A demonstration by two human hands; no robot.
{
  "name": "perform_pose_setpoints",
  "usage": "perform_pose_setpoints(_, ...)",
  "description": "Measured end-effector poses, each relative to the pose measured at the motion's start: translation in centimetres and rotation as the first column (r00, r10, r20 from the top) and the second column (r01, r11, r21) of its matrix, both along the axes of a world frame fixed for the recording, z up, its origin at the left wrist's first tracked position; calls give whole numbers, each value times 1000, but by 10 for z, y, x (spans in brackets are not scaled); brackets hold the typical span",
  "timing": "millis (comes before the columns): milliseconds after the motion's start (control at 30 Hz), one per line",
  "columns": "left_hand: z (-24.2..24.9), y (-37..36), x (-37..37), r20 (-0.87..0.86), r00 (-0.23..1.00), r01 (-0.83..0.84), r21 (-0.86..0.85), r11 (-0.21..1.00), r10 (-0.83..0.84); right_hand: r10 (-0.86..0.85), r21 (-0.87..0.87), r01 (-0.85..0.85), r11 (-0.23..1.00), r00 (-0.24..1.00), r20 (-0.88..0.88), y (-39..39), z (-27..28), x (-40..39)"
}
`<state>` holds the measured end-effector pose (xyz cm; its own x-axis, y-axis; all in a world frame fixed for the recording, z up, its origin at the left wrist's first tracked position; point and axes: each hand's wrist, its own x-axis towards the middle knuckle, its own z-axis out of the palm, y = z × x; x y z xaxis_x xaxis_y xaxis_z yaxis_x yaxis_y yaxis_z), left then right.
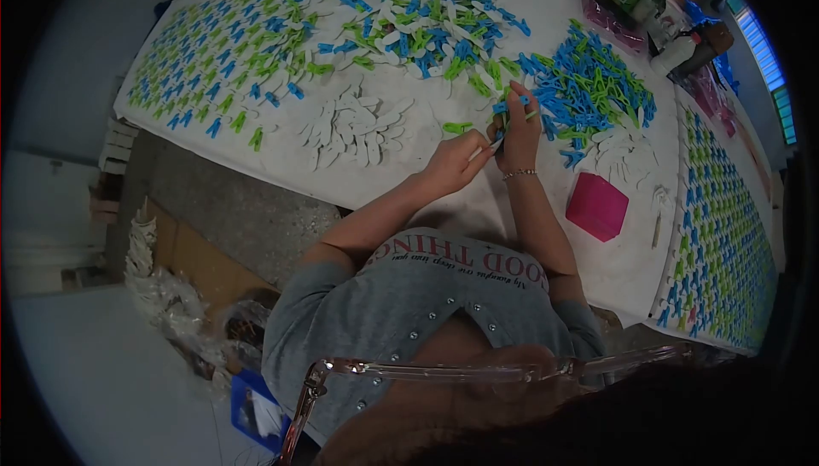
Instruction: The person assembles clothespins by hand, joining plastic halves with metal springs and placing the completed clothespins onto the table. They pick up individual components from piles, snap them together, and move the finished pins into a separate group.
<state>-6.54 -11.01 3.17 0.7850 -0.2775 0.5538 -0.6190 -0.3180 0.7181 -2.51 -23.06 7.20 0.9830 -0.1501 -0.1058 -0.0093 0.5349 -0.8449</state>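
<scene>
1. Nearest to you, below the white table point(478, 210), your grey shirt and the rim of your glasses fill the bottom of the view; the concrete floor shows to the left of the table's near edge, with a bundle of clear plastic wrapping point(171, 295) lying on it.
2. Over the table's near middle, your left hand point(456, 163) is curled almost closed, its fingers pinching a slim white clip half point(483, 151).
3. Touching it, your right hand point(519, 129), bracelet at the wrist, is also nearly closed, fingertips gripping a small blue and green clip piece point(512, 101); you cannot tell exactly how the parts sit together.
4. Just right of your hands on the table lies a pink box point(597, 204), close to the near edge.
5. Left of your hands rests a loose pile of white clip halves point(354, 129); one green piece point(457, 127) lies alone between that pile and your hands.
6. Just beyond your right hand spreads a heap of blue clips point(593, 91).
7. Farther across the table sits a mixed pile of blue, green and white clips point(435, 27), and to its left, rows of finished clips point(222, 48) are laid out in order.
8. At the table's far right corner stand several bottles point(674, 48), and more rows of clips run along the right side sheet point(725, 244).
</scene>
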Motion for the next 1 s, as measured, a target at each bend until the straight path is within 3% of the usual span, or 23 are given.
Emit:
perform_pose_setpoints(33,5,4,1,-17,1000,-10,-33,999,10,-4,-90,8,996,999,54,0,8,5)
perform_pose_setpoints(100,12,13,0,-35,999,-16,-66,998,14,-115,-81,129,988,980,160,-12,22,29)
perform_pose_setpoints(167,18,30,-5,-66,994,-100,-186,978,89,-263,-173,311,935,931,253,-47,29,65)
perform_pose_setpoints(200,16,42,-5,-64,994,-100,-185,978,89,-336,-339,424,840,896,290,-68,26,84)
perform_pose_setpoints(233,11,58,-2,-363,932,-169,-410,896,10,-398,-486,521,702,852,340,-90,22,102)
perform_pose_setpoints(267,7,74,1,-598,788,-297,-575,762,-144,-399,-484,524,701,850,343,-116,11,120)
perform_pose_setpoints(300,2,91,6,-572,801,-320,-662,678,-180,-324,-731,541,416,839,437,-142,-4,136)
perform_pose_setpoints(333,2,104,11,-542,813,-340,-739,582,-212,-219,-853,519,58,840,496,-147,-2,138)
perform_pose_setpoints(367,1,111,15,-542,813,-341,-741,578,-215,-216,-854,518,53,841,496,-147,-7,135)
perform_pose_setpoints(433,4,122,19,-523,850,-490,-829,271,-63,-125,-780,477,-405,816,564,-114,4,103)
perform_pose_setpoints(533,0,136,23,-485,868,-436,-847,305,-108,272,-901,412,136,859,434,-70,-23,88)
perform_pose_setpoints(567,0,137,25,-481,866,-424,-850,314,-134,427,-958,221,184,860,280,-44,-21,67)
perform_pose_setpoints(633,6,125,29,-498,858,-433,-832,346,-125,671,-940,318,126,671,316,-9,-48,42)
perform_pose_setpoints(700,17,113,31,-573,816,-496,-762,417,-77,698,-901,431,-55,661,274,7,-64,24)
perform_pose_setpoints(733,19,114,35,-565,821,-486,-768,417,-85,695,-896,439,-62,664,277,4,-64,27)
perform_pose_setpoints(800,20,121,42,-591,806,-466,-623,629,12,622,-946,266,-184,777,98,-7,-60,35)
perform_pose_setpoints(833,23,123,43,-588,809,-461,-628,628,6,573,-948,266,-174,810,122,-18,-51,43)
perform_pose_setpoints(900,32,131,48,-487,792,-542,-282,792,369,458,-926,339,-165,858,233,-51,-25,66)
perform_pose_setpoints(933,26,141,52,-483,795,-539,-289,791,366,393,-896,411,-171,862,320,-66,-14,76)
perform_pose_setpoints(967,13,152,58,-181,809,-569,4,823,560,392,-893,416,-174,861,324,-74,-6,85)
perform_pose_setpoints(1000,14,154,58,172,775,-630,278,725,608,345,-866,422,-268,882,323,-81,1,91)
